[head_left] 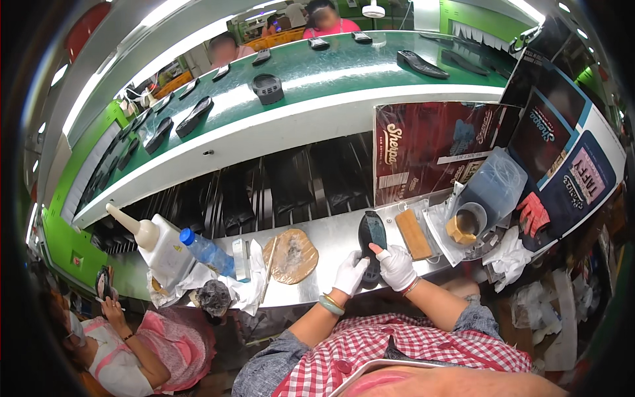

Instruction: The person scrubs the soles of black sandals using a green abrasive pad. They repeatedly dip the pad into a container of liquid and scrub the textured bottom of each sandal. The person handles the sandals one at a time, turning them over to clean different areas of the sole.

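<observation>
A dark shoe sole [372, 239] is held upright-tilted on the metal workbench [331, 238], near the bench's front edge, between a round tan pad [291, 255] and a tan rectangular block [413, 233]. The sole is gripped from both sides. The left hand [350, 273], in a white glove, is closed against the sole's lower left edge. The right hand [395, 266], also in a white glove, is closed on the lower right edge, with one red-tipped finger [377, 249] laid across the sole's face.

A green bangle [331, 305] is worn on the left wrist. To the right of the block, a small cup [468, 221] with a tan lump inside is set on clear plastic sheeting [440, 225]. At the bench's left end, a white squeeze bottle [159, 248] with a long nozzle and a blue-capped water bottle [206, 251] are placed beside white rags [245, 291].

Beyond the bench, a green conveyor belt [317, 73] is loaded with further dark soles [193, 116]. A second person in pink [145, 351] is seated at lower left.
</observation>
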A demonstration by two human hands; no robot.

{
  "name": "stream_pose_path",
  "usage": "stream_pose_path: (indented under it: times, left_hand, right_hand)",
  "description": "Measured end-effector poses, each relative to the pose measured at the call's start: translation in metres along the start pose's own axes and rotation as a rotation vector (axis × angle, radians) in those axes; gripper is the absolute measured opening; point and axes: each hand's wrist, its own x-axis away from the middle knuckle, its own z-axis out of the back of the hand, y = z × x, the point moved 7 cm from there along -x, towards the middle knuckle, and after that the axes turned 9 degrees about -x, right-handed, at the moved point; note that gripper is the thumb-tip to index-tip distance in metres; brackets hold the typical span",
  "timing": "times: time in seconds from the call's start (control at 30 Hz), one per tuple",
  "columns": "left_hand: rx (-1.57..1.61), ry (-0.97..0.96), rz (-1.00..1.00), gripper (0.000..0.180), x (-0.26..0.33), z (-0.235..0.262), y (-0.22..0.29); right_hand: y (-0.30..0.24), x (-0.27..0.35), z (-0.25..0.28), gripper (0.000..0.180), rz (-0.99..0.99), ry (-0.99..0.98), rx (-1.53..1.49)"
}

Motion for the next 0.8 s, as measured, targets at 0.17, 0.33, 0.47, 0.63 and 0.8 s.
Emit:
stream_pose_path:
  times: [0.17,0.33,0.47,0.63,0.8]
  left_hand:
    - [-0.064,-0.006,0.087,0.029,0.005,-0.001,0.011]
    - [-0.042,0.008,0.049,0.027,-0.002,0.003,-0.004]
    - [-0.082,0.012,0.026,0.027,-0.002,0.003,-0.001]
    - [-0.216,0.079,-0.031,0.029,0.002,0.006,0.006]
    - [-0.090,0.096,-0.009,0.032,0.000,0.010,-0.007]
  right_hand:
    - [-0.002,-0.002,0.004,0.050,-0.016,0.016,-0.021]
    - [-0.001,-0.001,0.004,0.049,-0.019,0.028,0.012]
    - [0.002,0.000,0.002,0.049,-0.008,0.043,0.000]
    - [0.002,0.002,0.002,0.050,-0.011,0.048,0.001]
    - [0.000,0.007,0.000,0.048,-0.013,0.024,0.058]
